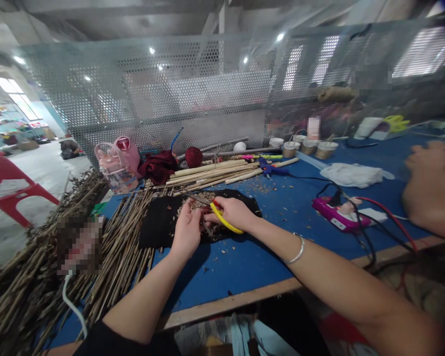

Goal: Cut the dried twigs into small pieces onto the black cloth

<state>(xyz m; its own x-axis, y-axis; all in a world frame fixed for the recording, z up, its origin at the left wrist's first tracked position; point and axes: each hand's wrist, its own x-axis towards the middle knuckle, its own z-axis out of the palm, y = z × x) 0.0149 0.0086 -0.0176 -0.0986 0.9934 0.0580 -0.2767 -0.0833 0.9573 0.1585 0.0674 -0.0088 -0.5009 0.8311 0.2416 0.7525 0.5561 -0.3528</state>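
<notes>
My right hand point(232, 213) is wrapped around a pair of scissors point(225, 220) with yellow and red handles, its blades pointing up and left over a black cloth point(157, 217). Close beside it, my left hand point(188, 225) has its fingers curled, pinching something thin, which looks like a bit of dry stalk. Small dry clippings point(198, 210) lie heaped on the cloth beneath both hands. Left of the cloth spreads a big pile of long dry stalks point(124, 252).
Behind the cloth lie pale sticks point(215, 173), a blue glue gun point(272, 168), dark red yarn point(194, 156) and a pink bag point(120, 160). To the right are a purple power strip point(337, 216) with cables, a white cloth point(356, 174), several small pots point(325, 149) and another person's arm point(432, 193).
</notes>
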